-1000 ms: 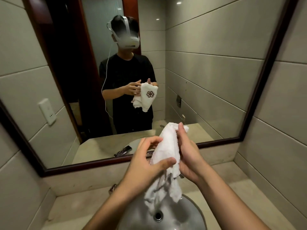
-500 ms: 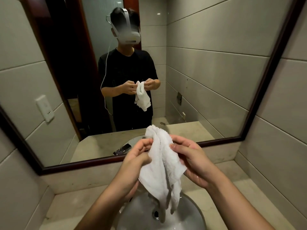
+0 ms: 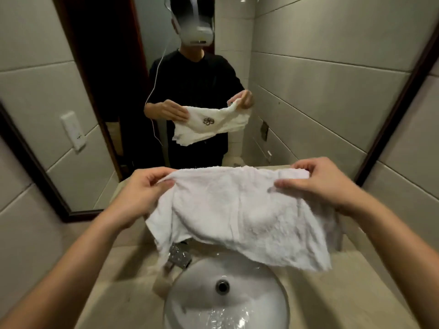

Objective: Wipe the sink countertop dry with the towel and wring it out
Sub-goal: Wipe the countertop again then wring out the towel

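Rough terry-cloth towel [image 3: 240, 210], glossy ceramic sink [image 3: 202, 302], chrome tap [image 3: 178, 256].

Forearms extended, left grip [image 3: 140, 193] and right grip [image 3: 318, 184] held apart, each pinching the towel [image 3: 237, 210].

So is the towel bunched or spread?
Spread: the towel hangs open over the sink, left hand and right hand pinching its top edge apart.

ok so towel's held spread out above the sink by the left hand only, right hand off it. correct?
Not quite: the right hand holds it too. The head view shows the towel held spread out above the sink, with the left hand pinching one top corner and the right hand pinching the other.
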Demonstrator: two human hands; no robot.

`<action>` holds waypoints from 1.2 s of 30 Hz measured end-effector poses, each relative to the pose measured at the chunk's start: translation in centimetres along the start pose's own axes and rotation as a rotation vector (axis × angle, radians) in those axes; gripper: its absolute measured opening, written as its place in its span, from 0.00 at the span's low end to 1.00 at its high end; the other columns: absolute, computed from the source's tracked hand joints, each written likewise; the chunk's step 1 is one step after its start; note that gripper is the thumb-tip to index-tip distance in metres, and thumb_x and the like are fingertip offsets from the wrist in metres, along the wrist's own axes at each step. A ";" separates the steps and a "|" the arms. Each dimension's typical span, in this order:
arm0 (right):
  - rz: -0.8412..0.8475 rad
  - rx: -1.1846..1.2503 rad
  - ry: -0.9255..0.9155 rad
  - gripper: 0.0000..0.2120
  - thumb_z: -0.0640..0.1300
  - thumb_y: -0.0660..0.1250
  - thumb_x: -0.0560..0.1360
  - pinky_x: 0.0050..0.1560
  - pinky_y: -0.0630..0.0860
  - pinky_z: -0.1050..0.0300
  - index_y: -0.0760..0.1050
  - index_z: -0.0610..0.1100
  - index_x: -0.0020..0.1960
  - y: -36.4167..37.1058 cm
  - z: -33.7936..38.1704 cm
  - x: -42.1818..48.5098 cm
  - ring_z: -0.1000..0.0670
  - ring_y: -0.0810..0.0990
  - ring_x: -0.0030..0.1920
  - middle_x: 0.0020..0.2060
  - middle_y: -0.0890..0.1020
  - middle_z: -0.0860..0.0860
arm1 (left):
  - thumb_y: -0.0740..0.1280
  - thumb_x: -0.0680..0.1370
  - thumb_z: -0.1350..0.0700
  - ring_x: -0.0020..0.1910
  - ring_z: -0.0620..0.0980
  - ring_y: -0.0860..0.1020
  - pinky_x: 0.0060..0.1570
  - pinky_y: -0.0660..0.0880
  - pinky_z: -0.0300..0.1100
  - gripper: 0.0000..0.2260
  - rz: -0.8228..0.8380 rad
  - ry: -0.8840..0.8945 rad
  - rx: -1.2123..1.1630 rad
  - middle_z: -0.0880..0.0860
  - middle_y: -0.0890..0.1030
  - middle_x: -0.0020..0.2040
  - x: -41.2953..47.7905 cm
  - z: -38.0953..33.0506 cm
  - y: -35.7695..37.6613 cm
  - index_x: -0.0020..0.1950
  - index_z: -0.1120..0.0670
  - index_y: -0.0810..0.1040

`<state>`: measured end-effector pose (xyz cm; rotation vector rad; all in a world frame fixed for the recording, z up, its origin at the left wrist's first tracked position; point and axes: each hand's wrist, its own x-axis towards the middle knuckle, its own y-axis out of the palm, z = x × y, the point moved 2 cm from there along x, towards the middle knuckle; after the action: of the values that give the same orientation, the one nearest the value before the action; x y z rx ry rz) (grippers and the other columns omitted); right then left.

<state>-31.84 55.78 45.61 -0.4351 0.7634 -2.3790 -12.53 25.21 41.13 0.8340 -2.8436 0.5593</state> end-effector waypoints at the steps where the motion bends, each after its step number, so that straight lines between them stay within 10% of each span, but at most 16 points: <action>1: 0.037 -0.152 -0.049 0.17 0.57 0.82 0.66 0.28 0.68 0.60 0.81 0.45 0.35 -0.6 0.0 0.1 0.56 0.72 0.27 0.26 0.77 0.55 | 0.67 0.81 0.66 0.46 0.42 0.84 0.47 0.79 0.39 0.12 0.018 0.035 0.069 0.48 0.88 0.48 0.2 0.0 -1.0 0.54 0.52 0.86; 6: 0.017 -0.250 -0.152 0.18 0.60 0.82 0.59 0.28 0.61 0.61 0.78 0.49 0.29 -3.0 -0.5 0.6 0.58 0.67 0.27 0.23 0.71 0.56 | 0.69 0.80 0.63 0.47 0.29 0.80 0.47 0.72 0.26 0.11 0.087 0.275 0.511 0.36 0.85 0.49 0.3 -1.1 -4.3 0.56 0.49 0.85; 15: -0.072 -0.247 -0.155 0.27 0.60 0.81 0.61 0.27 0.56 0.59 0.78 0.35 0.33 -2.5 -2.7 0.8 0.55 0.61 0.28 0.25 0.66 0.54 | 0.70 0.74 0.42 0.40 0.35 0.82 0.39 0.73 0.33 0.12 -0.080 0.334 0.545 0.40 0.85 0.39 -0.6 -0.5 -5.2 0.44 0.49 0.86; 18: -0.038 -0.224 -0.108 0.17 0.56 0.82 0.63 0.25 0.56 0.63 0.79 0.46 0.27 -1.8 -3.5 1.0 0.56 0.62 0.24 0.21 0.65 0.56 | 0.74 0.73 0.42 0.37 0.42 0.82 0.37 0.74 0.40 0.12 -0.071 0.307 0.585 0.45 0.85 0.35 -1.1 -0.1 -5.3 0.39 0.50 0.85; 28: 0.063 -0.174 -0.087 0.22 0.57 0.80 0.63 0.27 0.65 0.57 0.76 0.42 0.27 1.4 -6.1 1.2 0.54 0.67 0.23 0.20 0.72 0.49 | 0.81 0.69 0.46 0.30 0.43 0.70 0.29 0.64 0.40 0.17 0.406 -0.123 0.534 0.46 0.72 0.29 -6.2 3.5 -6.4 0.33 0.55 0.78; 36: 0.278 -0.007 0.006 0.24 0.55 0.80 0.66 0.21 0.62 0.59 0.76 0.35 0.32 11.1 -9.7 -2.2 0.51 0.67 0.22 0.22 0.72 0.40 | 0.74 0.76 0.48 0.35 0.41 0.74 0.34 0.69 0.35 0.11 0.132 -0.354 0.251 0.45 0.76 0.34 -15.1 9.8 -9.8 0.38 0.51 0.78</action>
<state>-29.80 53.89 30.91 -0.3026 0.7812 -2.1197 5.30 21.33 31.80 0.8632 -3.2151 0.8822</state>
